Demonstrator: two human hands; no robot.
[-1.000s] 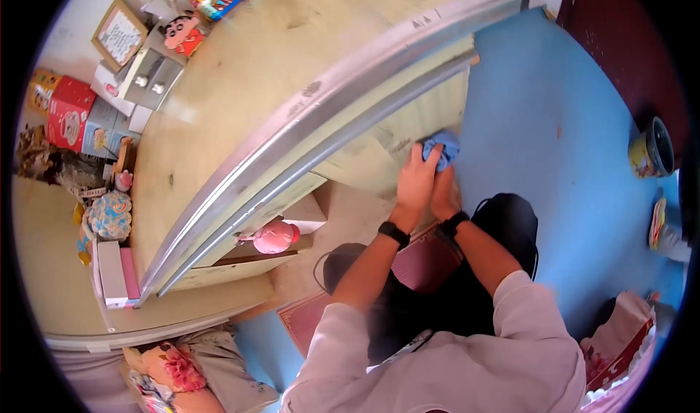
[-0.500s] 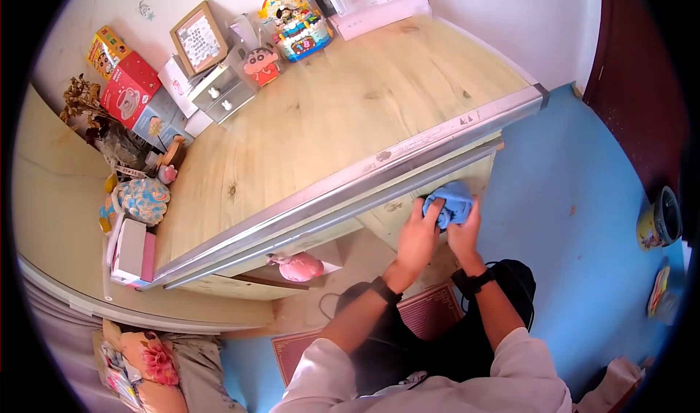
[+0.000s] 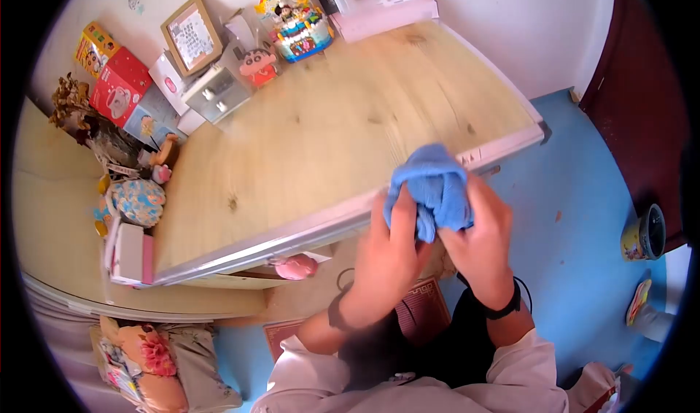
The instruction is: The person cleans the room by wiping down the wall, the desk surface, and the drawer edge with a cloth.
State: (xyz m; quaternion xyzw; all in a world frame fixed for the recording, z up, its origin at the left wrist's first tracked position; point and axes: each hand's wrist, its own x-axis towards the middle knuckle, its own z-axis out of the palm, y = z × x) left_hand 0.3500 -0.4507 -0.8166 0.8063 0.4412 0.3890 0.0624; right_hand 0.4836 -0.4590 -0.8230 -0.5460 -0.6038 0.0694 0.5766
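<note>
A crumpled blue cloth (image 3: 434,187) is held between my two hands, raised at the front edge of the wooden desk (image 3: 328,136). My left hand (image 3: 390,249) grips it from the left, with fingers bent into its folds. On the right side, my right hand (image 3: 481,234) is closed round the cloth, and its fingertips are partly hidden. Both wrists wear dark bands. Below the desk edge, a pink round object (image 3: 295,266) shows left of my hands.
Along the desk's back stand a picture frame (image 3: 192,35), small drawers (image 3: 217,93), a colourful toy cake (image 3: 295,22) and a pink stand (image 3: 386,19). A red box (image 3: 120,85) is at left. On the blue floor (image 3: 569,194) stands a bin (image 3: 643,234).
My hands have come up with the blue cloth from beside the drawer front below the desk to the desk's front edge. The view has tilted to show more of the desktop.
</note>
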